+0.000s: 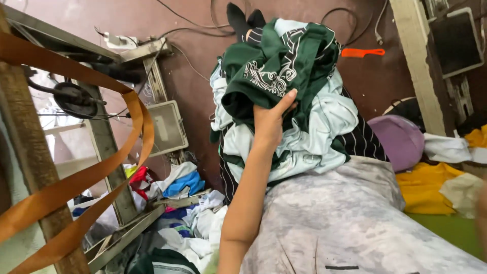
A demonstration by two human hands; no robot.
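Green-and-pale garment bundle [284, 96]; heaped, held aloft.

The left hand [270, 122] presses into the pile of green and pale garments [284, 96], its fingertips buried in the folds; its arm runs off the bottom edge; the orange strap [86, 172] is cropped at the left edge; a blurred shape at the right edge [481, 213] cannot be identified; the grey mottled cloth [345, 218] is cut off at the bottom.
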